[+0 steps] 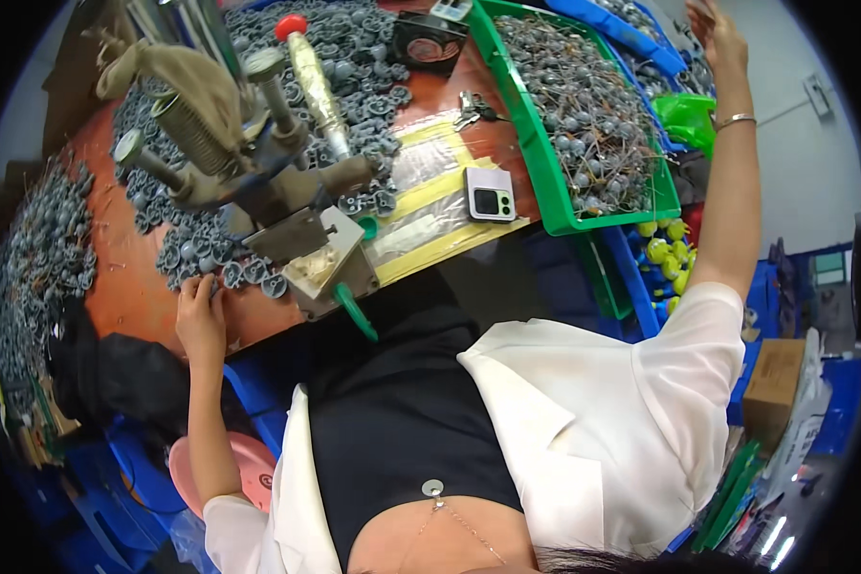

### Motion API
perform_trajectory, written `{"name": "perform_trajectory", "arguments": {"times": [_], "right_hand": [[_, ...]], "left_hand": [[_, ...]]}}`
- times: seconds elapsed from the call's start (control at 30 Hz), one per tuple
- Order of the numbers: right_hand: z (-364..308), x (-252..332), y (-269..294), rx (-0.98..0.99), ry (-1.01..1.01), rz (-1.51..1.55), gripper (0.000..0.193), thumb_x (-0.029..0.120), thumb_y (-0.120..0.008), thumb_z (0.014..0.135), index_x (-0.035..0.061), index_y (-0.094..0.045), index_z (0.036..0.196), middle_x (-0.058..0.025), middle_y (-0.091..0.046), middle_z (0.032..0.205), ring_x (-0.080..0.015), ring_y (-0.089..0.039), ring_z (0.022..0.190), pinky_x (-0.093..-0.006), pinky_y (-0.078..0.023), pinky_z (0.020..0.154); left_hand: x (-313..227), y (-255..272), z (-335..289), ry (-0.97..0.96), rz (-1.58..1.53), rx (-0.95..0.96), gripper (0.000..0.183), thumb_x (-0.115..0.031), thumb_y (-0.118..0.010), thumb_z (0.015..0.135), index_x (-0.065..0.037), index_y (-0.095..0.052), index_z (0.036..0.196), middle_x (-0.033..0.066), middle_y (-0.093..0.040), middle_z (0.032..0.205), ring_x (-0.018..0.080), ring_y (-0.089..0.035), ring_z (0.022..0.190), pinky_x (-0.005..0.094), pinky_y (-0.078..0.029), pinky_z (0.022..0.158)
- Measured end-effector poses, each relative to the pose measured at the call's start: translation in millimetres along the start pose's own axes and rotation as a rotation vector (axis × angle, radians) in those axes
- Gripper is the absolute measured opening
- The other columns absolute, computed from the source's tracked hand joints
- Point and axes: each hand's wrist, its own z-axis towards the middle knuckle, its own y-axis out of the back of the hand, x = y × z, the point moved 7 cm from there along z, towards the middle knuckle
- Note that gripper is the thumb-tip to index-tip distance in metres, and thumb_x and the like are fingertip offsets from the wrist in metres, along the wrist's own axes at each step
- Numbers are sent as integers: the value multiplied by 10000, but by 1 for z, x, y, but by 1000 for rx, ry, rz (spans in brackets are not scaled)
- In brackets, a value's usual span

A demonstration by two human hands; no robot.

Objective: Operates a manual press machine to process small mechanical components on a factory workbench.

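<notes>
My left hand (201, 320) is at the near left edge of the orange tabletop, its fingers closed on a small grey plastic part beside a heap of cup-shaped grey plastic parts (249, 272). Just to its right stands a metal bench press (268, 196) with a spring, posts and a metal fixture block (330, 263). Raised to the far upper right, my right hand (721, 40) has its fingers apart and partly cut off by the picture's rim. Nothing shows in it. Below that hand lie a bright green plastic bag (687, 121) and blue bins (631, 33) of grey parts.
A green tray (534, 158) of grey balls with wires stands at the table's right. Near it lie a flip phone (490, 195) and keys (469, 110). A red-tipped, tape-wrapped lever (313, 81) rises behind the press. More grey parts (43, 239) pile at left; a pink stool (253, 469) stands below.
</notes>
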Motion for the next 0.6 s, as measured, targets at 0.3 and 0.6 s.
{"name": "perform_trajectory", "arguments": {"times": [0.3,0.6], "right_hand": [[-103,54,-51,761,-83,906,272,19,-539,982,-95,-589,1224,-216,-641,1230,-315,-633,1130,-374,-546,971],[-325,-1,-143,845,85,518,130,-29,-648,847,-37,-576,955,-216,-668,897,-223,-664,690,-308,-586,620]], "left_hand": [[-13,9,-18,330,-746,-167,200,-54,-630,918,11,-720,1084,125,-632,1122,229,-601,1044,313,-464,925],[-122,-20,-15,38,-810,-191,226,-5,-763,777,-45,-736,998,99,-641,1104,220,-610,984,319,-502,755]]}}
